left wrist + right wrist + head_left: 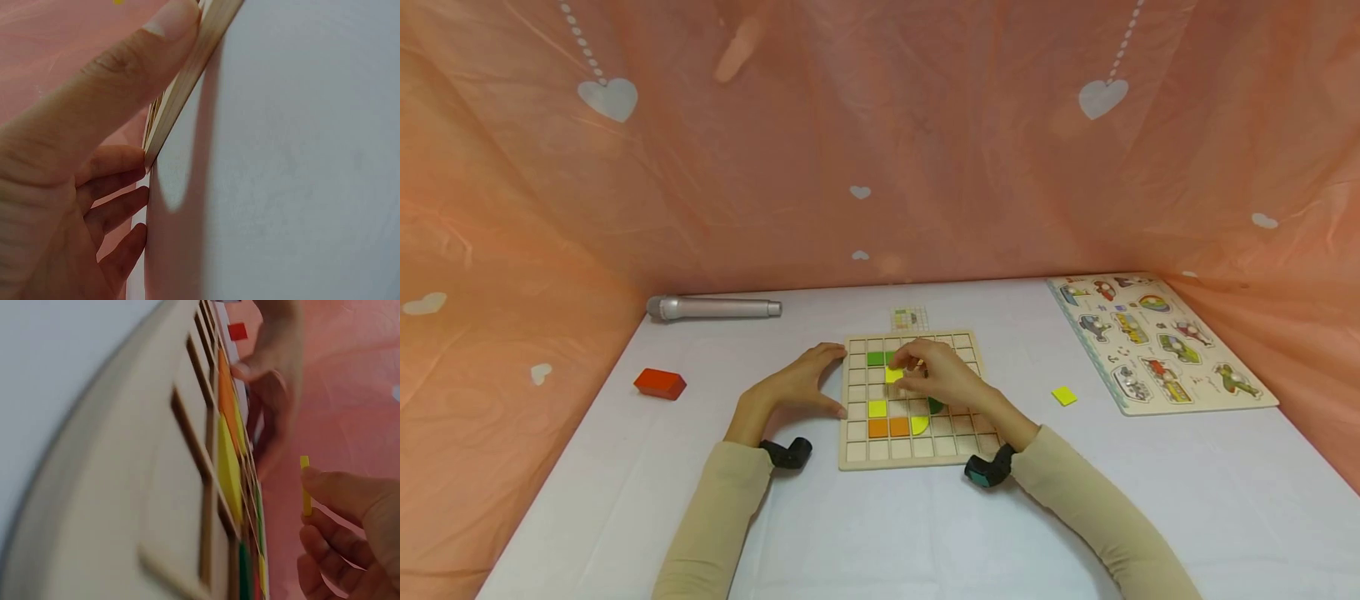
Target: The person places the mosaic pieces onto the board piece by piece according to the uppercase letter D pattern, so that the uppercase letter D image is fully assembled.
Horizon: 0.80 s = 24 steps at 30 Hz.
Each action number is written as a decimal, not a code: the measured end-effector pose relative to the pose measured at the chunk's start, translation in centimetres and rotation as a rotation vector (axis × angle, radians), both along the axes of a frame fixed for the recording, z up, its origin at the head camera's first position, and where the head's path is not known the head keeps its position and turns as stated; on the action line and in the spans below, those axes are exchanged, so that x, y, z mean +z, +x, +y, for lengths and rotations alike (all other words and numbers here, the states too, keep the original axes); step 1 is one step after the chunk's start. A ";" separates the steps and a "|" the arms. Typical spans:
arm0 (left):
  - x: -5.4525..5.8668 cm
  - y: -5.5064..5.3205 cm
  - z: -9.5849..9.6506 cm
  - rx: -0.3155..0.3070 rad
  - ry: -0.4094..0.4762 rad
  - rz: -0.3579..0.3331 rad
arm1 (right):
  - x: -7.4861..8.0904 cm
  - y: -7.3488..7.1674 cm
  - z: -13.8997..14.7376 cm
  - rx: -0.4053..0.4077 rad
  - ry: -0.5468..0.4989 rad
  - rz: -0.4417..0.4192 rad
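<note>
A wooden grid board (887, 463) lies flat on the table, with coloured tiles in some cells. My left hand (797, 383) rests at its left side, thumb (169, 28) and fingertips touching the edge, fingers not curled round it. Over the upper middle of the board, my right hand (951, 379) pinches a thin yellow tile (306, 487) between thumb and fingers, held above the surface. In the grid sit green tiles (876, 358), a yellow square (877, 409), orange squares (878, 428), a rounded yellow piece (920, 425) and a dark green piece (936, 406). The right hand partly covers the grid.
A small pattern card (910, 318) lies behind the board. At the left are a silver microphone (722, 308) and a red block (659, 383). To the right lie a loose yellow tile (1063, 396) and a picture puzzle board (1157, 350). Pink curtains (970, 208) surround the table.
</note>
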<state>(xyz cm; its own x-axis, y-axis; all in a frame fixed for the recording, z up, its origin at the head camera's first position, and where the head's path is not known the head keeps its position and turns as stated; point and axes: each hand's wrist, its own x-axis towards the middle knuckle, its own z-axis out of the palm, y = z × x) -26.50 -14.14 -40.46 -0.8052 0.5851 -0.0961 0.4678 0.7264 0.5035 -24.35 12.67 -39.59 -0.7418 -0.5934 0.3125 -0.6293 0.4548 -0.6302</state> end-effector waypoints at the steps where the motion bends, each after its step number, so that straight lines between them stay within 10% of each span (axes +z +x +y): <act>1: 0.0 0.0 0.0 0.001 0.000 -0.003 | -0.1 0.0 -0.4 0.006 -0.006 -0.005; 24: 0.1 0.1 -0.1 -0.007 0.017 0.000 | -2.1 -0.3 -2.5 0.020 0.020 -0.003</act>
